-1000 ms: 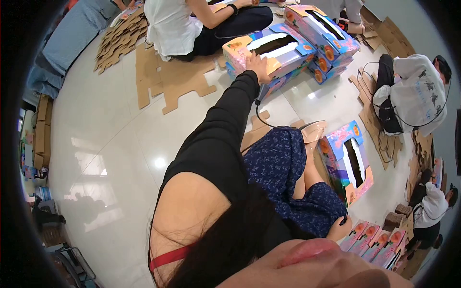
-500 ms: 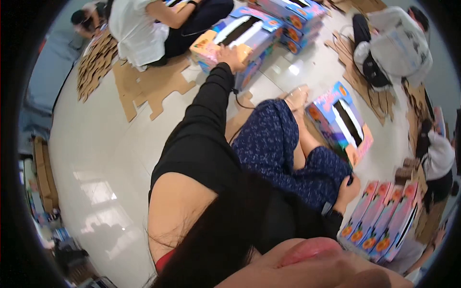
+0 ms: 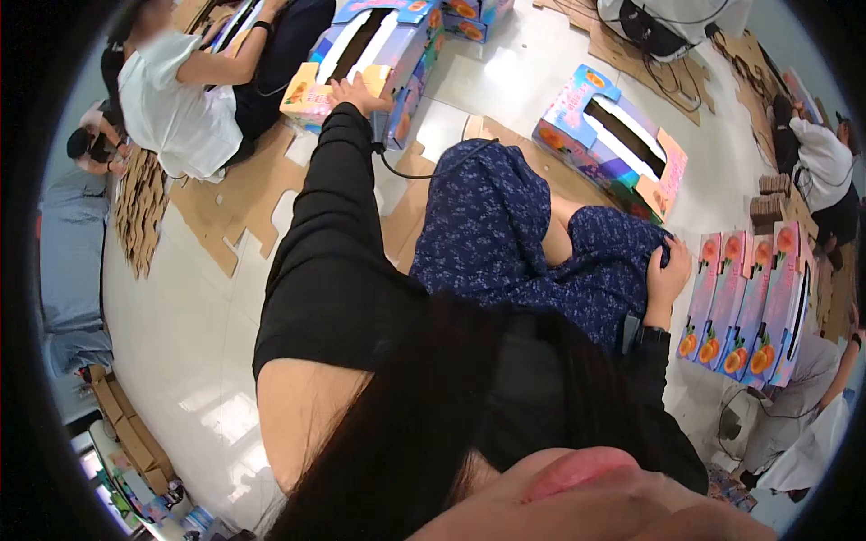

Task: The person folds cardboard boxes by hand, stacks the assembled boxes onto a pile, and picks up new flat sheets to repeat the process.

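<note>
My left hand [image 3: 360, 96] is stretched far forward, its fingers spread over the near corner of a printed cardboard box [image 3: 311, 90] with a long slot in its top. That box stands on another printed box. My right hand [image 3: 667, 275] rests on the knee of my dark blue patterned trousers [image 3: 586, 279], fingers apart and holding nothing. Ahead of that knee, a similar slotted box [image 3: 577, 108] sits on flat brown cardboard. Close by on the right, several printed boxes [image 3: 735, 307] stand side by side in a row.
A person in a white top [image 3: 176, 104] sits at the upper left beside flat cardboard cutouts [image 3: 234, 212]. More printed boxes [image 3: 474, 22] stand at the back. Other people sit at the right, one in a white top [image 3: 825, 171]. Cables [image 3: 677, 86] lie on cardboard at the upper right.
The view has shifted, so the boxes and people appear in different places. My left hand stays on the box corner and my right hand stays on the knee.
</note>
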Motion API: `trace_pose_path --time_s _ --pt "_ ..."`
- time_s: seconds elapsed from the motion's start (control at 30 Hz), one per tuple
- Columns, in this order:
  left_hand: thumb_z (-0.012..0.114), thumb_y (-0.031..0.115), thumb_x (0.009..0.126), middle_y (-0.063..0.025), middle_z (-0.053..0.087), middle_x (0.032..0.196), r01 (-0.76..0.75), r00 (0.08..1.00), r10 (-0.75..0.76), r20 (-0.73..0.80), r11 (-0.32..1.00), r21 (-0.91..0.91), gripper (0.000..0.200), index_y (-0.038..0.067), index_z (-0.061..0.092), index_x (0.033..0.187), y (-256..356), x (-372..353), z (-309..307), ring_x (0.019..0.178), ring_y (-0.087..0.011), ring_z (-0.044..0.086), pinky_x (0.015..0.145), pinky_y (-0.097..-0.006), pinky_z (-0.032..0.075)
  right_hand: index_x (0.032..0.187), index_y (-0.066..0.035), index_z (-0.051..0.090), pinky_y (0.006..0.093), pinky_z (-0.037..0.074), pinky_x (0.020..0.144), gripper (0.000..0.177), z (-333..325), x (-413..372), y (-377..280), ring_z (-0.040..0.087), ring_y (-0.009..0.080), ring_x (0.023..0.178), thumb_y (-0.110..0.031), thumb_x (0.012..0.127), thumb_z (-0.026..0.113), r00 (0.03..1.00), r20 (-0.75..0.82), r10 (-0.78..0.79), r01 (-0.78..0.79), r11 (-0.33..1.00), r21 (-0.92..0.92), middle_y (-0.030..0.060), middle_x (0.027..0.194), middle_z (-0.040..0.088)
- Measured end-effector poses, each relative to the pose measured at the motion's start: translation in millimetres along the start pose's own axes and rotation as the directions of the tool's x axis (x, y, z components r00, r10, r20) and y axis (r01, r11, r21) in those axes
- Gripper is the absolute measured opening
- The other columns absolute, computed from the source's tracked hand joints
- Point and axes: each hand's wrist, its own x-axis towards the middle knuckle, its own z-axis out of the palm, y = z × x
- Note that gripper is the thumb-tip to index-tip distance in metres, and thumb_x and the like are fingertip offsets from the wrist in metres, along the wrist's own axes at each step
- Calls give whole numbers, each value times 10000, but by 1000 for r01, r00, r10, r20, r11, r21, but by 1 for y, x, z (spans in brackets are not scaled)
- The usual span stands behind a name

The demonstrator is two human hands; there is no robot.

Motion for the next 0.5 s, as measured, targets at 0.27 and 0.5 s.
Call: trace_pose_path --time_s 0.27,0.5 --pt "673 691 607 -277 236 1553 6 1000 -6 -5 1000 -15 1172 117 248 1537 -8 7 13 1483 -443 63 1168 -571 114 1005 -39 677 449 448 930 250 16 11 2 612 344 1032 -205 824 634 989 66 134 -136 991 20 152 1096 673" --pt "691 672 611 -267 262 1541 19 1000 -19 22 1000 9 1186 115 225 1550 -2 2 4 1481 -427 93 1177 -547 93 1045 -46 671 463 430 975 272 11 4 3 595 344 1087 -218 838 630 992 28 127 -127 992 16 146 1126 667"
